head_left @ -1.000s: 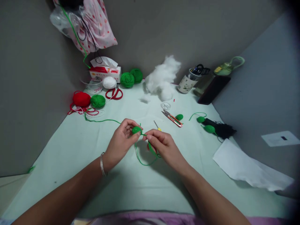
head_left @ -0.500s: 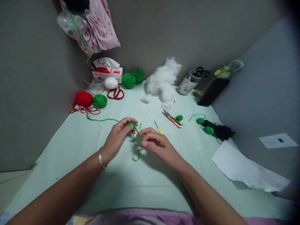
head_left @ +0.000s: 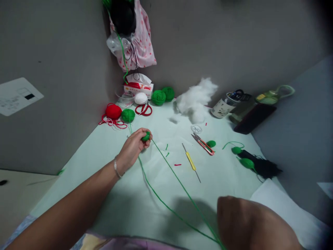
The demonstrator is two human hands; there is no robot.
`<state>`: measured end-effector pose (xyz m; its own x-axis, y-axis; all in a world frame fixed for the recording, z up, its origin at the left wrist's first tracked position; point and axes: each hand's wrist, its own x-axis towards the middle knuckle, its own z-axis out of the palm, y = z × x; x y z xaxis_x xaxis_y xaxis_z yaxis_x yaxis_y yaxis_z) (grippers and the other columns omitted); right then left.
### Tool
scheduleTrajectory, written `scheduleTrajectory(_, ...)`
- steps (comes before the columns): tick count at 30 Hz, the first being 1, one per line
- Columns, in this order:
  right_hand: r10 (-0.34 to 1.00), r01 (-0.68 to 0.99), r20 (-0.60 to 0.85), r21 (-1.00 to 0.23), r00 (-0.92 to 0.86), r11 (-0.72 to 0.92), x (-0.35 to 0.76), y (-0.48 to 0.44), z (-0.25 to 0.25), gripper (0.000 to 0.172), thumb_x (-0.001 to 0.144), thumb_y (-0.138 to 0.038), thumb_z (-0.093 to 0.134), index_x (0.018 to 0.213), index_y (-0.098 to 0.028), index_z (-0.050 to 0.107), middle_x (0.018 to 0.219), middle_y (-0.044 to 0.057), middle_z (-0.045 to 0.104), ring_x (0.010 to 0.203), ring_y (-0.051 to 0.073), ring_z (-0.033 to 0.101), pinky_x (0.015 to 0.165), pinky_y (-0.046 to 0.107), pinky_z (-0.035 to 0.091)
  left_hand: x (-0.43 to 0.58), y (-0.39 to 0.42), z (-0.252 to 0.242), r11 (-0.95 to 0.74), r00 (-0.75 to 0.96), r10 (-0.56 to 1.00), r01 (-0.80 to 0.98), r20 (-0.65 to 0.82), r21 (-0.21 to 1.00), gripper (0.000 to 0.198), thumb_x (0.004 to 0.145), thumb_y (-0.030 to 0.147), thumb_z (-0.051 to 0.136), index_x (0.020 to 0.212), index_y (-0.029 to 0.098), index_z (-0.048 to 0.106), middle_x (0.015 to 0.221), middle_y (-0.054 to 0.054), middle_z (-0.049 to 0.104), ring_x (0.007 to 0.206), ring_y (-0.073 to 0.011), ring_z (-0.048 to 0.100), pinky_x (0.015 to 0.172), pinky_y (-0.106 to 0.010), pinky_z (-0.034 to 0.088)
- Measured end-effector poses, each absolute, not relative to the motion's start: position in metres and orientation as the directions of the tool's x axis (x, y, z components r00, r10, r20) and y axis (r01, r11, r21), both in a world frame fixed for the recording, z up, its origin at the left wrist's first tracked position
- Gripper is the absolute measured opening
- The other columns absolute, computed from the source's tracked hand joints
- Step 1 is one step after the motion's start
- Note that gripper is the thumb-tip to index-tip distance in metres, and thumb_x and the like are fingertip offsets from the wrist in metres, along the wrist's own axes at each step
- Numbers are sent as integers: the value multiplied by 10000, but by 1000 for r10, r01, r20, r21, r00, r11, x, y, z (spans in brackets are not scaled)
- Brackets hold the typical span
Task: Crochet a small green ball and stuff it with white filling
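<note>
My left hand (head_left: 135,142), a silver bangle at its wrist, is closed on a small rounded green crocheted piece (head_left: 146,136) left of the table's middle. A taut strand of green yarn (head_left: 177,176) runs from that piece to the lower right. There it meets a slacker strand that passes below my left hand. My right hand (head_left: 249,222) is a blur at the lower right edge with its fingers out of sight; both strands converge beside it and are drawn tight towards it. A yellow-handled crochet hook (head_left: 191,160) lies on the table between the hands.
Orange thread snips (head_left: 203,144) lie beside a small green piece (head_left: 211,143). Further back are white stuffing (head_left: 195,100), green yarn balls (head_left: 158,97), red yarn (head_left: 113,111), red-handled scissors (head_left: 143,110) and a pen cup (head_left: 224,105). Partition walls enclose the table. White paper (head_left: 283,211) lies at right.
My right hand has moved from beside the left hand to the lower right, drawing the green yarn out long. The crochet hook is now fully uncovered. The whole view has shifted.
</note>
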<state>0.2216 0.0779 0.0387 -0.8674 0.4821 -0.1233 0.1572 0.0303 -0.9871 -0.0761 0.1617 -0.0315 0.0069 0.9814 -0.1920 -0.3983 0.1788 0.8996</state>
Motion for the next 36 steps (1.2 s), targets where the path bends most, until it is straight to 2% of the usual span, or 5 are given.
scheduleTrajectory(2, 366, 106, -35, -979, -930, 175, 211, 87, 42, 540, 1018, -652, 513, 723, -264, 745, 689, 99, 728, 692, 199, 719, 677, 306, 573, -72, 157, -29, 179, 23, 983, -356, -183, 917, 49, 873, 239, 589, 886, 193, 578, 842, -6, 621, 637, -104, 521, 583, -233, 403)
scheduleTrajectory(6, 865, 559, -6, -765, -501, 319, 176, 104, 29, 210, 1047, -367, 586, 1173, -270, 722, 1203, 114, 739, 1109, 251, 703, 988, 420, 553, -57, 142, -24, 183, 108, 981, -224, -162, 957, 42, 913, 238, 553, 948, 218, 564, 839, 3, 643, 646, -129, 519, 599, -264, 395)
scheduleTrajectory(26, 902, -274, -386, -862, -192, -427, 160, 128, -4, 296, 774, -402, 883, 847, -165, 722, 801, -1, 675, 571, 65, 482, 510, 207, 389, -34, 120, -30, 161, 373, 918, -41, -134, 986, 41, 949, 252, 540, 949, 239, 579, 802, 7, 650, 661, -163, 528, 637, -316, 415)
scheduleTrajectory(31, 849, -246, -390, -838, -356, -487, 146, 118, -14, 468, 900, -591, 741, 1137, -189, 717, 1119, 100, 733, 695, 126, 661, 526, 239, 510, -35, 121, -26, 98, 231, 970, -99, -73, 990, 104, 981, 329, 561, 1019, 236, 588, 875, -3, 619, 761, -178, 578, 715, -322, 481)
scheduleTrajectory(36, 804, -52, -366, -897, -469, -439, 135, 107, -14, 460, 896, -568, 761, 1097, -157, 712, 658, -9, 664, 554, 109, 556, 551, 240, 445, -39, 123, -22, 18, 128, 992, -91, -6, 996, 66, 999, 292, 554, 1009, 230, 573, 971, -15, 638, 762, -163, 556, 748, -321, 489)
